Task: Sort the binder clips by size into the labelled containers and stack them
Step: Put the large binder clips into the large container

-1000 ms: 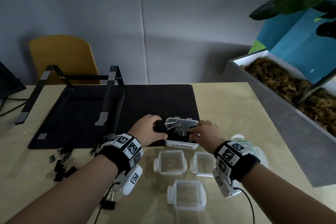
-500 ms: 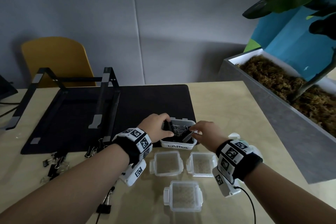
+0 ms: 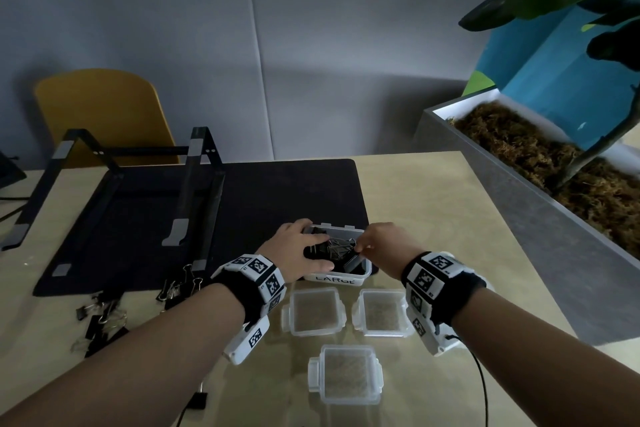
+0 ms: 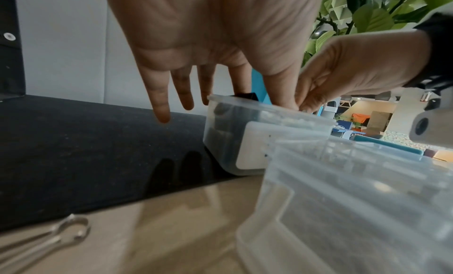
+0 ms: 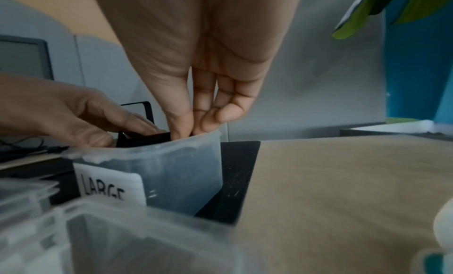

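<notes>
A clear tub labelled LARGE (image 3: pixel 366 269) stands at the black mat's near edge, filled with black binder clips (image 3: pixel 337 250). My left hand (image 3: pixel 318 253) lies over its left side, and the straight fingers (image 5: pixel 137 123) press down on a black clip (image 5: pixel 144 137). The other left fingers (image 4: pixel 159 104) hang outside the tub wall (image 4: pixel 220 142). At the tub's right rim, my right hand (image 3: pixel 360 248) dips in. Its thumb and fingertips (image 5: pixel 181 123) pinch together on a clip inside; the pinch itself is hidden by the wall.
Three empty clear tubs (image 3: pixel 313 312) (image 3: pixel 379 312) (image 3: pixel 346 373) sit in front of me. Loose clips (image 3: pixel 100 319) (image 3: pixel 180 284) lie at the left, and one (image 3: pixel 199 397) lies under my left forearm. A laptop stand (image 3: pixel 194 191) is on the mat; a planter (image 3: pixel 519 218) borders the right.
Both hands have come down into the LARGE tub. The left hand let its clip go and flattened on top; the right pushed its clip in at the right rim.
</notes>
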Available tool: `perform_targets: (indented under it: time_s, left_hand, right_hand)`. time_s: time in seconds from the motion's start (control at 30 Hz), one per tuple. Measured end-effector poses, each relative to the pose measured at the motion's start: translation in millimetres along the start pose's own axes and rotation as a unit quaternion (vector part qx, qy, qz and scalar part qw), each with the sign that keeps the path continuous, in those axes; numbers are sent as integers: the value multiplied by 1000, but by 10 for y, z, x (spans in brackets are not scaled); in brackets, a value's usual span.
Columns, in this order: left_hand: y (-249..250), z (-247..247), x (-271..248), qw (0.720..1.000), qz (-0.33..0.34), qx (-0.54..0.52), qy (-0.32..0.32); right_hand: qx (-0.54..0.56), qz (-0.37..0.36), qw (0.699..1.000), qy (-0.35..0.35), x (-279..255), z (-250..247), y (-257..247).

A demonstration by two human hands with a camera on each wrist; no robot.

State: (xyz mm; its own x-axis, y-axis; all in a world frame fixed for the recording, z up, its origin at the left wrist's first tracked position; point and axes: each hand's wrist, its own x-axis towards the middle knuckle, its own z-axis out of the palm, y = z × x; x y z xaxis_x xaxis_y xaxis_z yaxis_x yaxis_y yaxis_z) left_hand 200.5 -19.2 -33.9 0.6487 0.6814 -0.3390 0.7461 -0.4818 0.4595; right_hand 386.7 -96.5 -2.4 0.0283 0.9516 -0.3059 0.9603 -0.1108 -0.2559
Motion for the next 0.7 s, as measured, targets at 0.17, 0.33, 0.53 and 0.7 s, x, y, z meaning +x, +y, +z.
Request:
perform_targets:
  time_s: [0.17,0.33,0.53,0.7]
  left_hand:
    - [30,64,-61,999,-22,-46,15]
    - [96,68,-66,999,-33,-20,22]
    - [96,98,-52,1000,11,5,6]
    - [102,159,-58,992,50,115,-12]
  right_hand:
    - [-58,-22,998,-7,81,-4,11]
    - [-29,-2,1000,-9,45,-24,-17]
    - [24,12,1000,-11,-19,97,-35]
    - [-33,-13,999,-29,48,74,-56]
